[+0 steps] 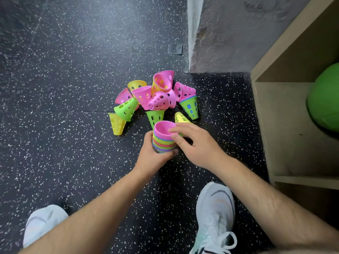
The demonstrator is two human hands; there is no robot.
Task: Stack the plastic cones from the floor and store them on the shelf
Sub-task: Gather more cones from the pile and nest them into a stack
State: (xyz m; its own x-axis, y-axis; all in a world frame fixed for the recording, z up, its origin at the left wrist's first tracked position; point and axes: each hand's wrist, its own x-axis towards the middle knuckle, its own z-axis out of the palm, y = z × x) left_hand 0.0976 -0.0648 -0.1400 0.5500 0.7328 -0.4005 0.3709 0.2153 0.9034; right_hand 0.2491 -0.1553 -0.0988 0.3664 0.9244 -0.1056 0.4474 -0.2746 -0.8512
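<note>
Head view, stack: a nested stack of multicoloured plastic cones [163, 141] is held upright, mouth up.
Left hand [152, 155]: curled round the stack.
Right hand [195, 143]: the top pink rim is pinched.
Loose perforated cones [157, 99]: scattered on the floor just ahead of both hands.
Wooden shelf [286, 125]: rightward, nearer the right hand.

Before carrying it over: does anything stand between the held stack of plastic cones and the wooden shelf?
Nothing visible. Bare floor lies between the multicoloured stack of plastic cones and the beige wooden shelf; a large green ball fills only the compartment's far part.
</note>
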